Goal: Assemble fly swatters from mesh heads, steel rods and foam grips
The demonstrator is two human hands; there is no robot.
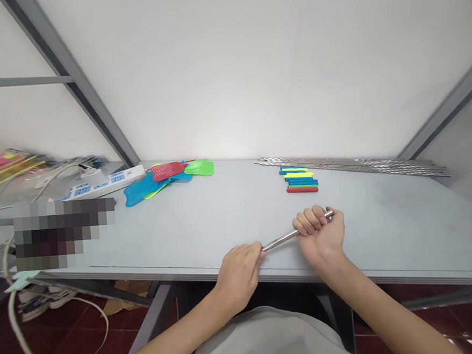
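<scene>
A slim, shiny metal rod (280, 241) slants up to the right above the table's front edge, held at both ends. My left hand (239, 271) is closed around its lower left end and hides that tip. My right hand (320, 230) has its fingers wrapped over the upper right part, with a short end showing past the fingers by the thumb. Beyond my right hand lie several coloured plastic handles (302, 182) in blue, yellow, green and red. Farther left is a pile of fly swatter heads (166, 171) in red, blue, green and yellow.
Long thin metal rods (352, 164) lie along the wall at the back right of the grey table (191, 228). A white power strip (109, 181) with cables sits at the left, near a blurred-out patch. Grey frame posts (94, 117) stand at the sides.
</scene>
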